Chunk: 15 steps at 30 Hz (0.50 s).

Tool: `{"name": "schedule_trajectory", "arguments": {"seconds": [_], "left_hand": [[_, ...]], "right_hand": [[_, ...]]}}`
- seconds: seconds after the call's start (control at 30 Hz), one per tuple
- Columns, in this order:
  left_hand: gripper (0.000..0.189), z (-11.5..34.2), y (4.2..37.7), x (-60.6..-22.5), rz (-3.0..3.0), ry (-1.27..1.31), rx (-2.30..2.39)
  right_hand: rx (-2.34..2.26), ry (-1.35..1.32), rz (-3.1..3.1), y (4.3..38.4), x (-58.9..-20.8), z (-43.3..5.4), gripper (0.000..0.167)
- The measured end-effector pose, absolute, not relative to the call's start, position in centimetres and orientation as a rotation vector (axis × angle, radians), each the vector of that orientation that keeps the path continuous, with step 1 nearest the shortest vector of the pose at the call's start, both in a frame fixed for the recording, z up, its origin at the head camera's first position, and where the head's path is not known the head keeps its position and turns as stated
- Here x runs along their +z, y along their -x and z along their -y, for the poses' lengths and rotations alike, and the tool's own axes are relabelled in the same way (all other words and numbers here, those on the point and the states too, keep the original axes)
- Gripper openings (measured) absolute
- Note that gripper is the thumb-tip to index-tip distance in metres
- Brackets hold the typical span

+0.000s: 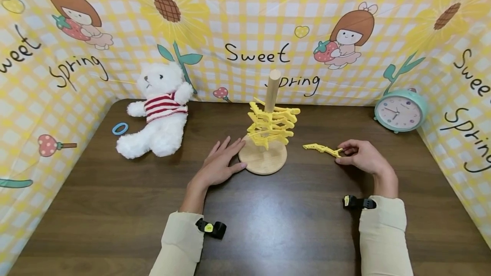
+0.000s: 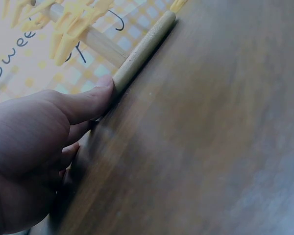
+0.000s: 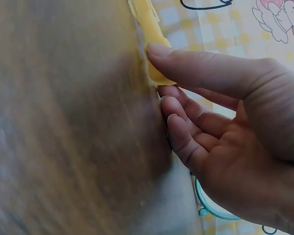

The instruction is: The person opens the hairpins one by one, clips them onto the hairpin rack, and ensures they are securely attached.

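A round wooden stand (image 1: 264, 163) with an upright post (image 1: 272, 93) stands mid-table. Several yellow alligator hair clips (image 1: 270, 122) are stacked around the post. My left hand (image 1: 220, 163) rests at the stand's left side, its fingers nearly straight. In the left wrist view, the thumb (image 2: 90, 101) touches the rim of the wooden base (image 2: 146, 49). To the right of the stand, my right hand (image 1: 364, 156) pinches one end of another yellow hair clip (image 1: 321, 149). The right wrist view shows the thumb on the clip (image 3: 154, 29), low over the table; the fingers partly hide its end.
At the left back sits a white teddy bear (image 1: 163, 112) in a striped shirt, with a blue ring (image 1: 120, 129) beside it. A mint-green alarm clock (image 1: 400, 112) stands at the back right. Printed checked cloth (image 1: 245, 12) encloses the brown table (image 1: 268, 225) on three sides.
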<state>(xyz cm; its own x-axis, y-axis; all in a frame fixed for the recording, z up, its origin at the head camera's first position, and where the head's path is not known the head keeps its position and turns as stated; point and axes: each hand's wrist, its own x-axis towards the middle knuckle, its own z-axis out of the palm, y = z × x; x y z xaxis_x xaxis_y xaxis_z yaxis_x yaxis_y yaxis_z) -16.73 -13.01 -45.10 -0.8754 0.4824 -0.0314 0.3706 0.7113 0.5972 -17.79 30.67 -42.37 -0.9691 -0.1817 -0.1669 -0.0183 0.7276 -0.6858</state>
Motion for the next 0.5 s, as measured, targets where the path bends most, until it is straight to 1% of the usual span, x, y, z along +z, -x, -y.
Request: {"name": "schedule_trajectory", "arguments": {"seconds": [0.4,0.5], "left_hand": [[0.07,13.0,16.67,-45.11,-2.741,-0.7,0.902],[0.07,12.98,16.65,-45.1,-2.743,-0.702,0.902]], "right_hand": [[-1.159,0.118,-2.722,17.75,-42.1,-30.6,0.045],[-1.202,0.146,-2.749,17.76,-41.98,-30.5,0.042]]}}
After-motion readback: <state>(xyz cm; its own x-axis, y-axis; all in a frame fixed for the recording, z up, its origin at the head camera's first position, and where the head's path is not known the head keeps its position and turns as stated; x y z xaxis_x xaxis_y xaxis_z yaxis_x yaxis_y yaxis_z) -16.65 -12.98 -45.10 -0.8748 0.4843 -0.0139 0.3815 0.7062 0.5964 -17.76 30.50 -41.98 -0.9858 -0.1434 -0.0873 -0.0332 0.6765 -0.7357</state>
